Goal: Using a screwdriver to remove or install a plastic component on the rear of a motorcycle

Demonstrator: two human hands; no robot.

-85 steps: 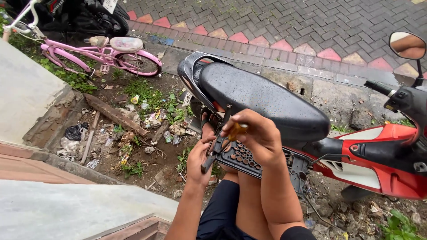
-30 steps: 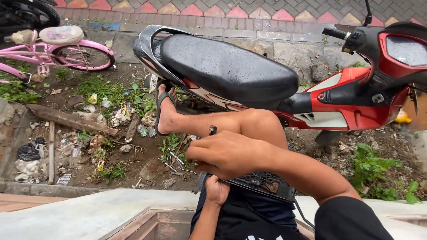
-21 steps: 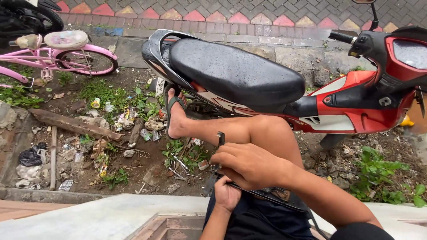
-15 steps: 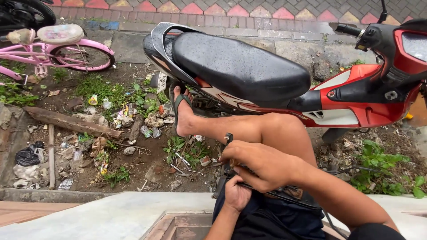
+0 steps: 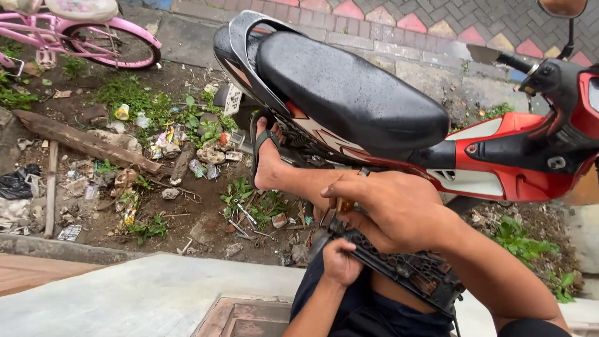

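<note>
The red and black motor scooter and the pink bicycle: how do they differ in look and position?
The red and black motor scooter is large, with a wide black seat, and stands close, beside the person's foot; the pink bicycle is slim, pale-saddled, farther away at the upper left and partly cut off. Both are parked by the brick paving.

Black seat; red scooter body; pink bicycle; black grid-patterned panel.

A red and black scooter stands on littered dirt. Beyond its tail, a pink bicycle. A wooden plank lies between them; brick paving runs behind the scooter.
</note>
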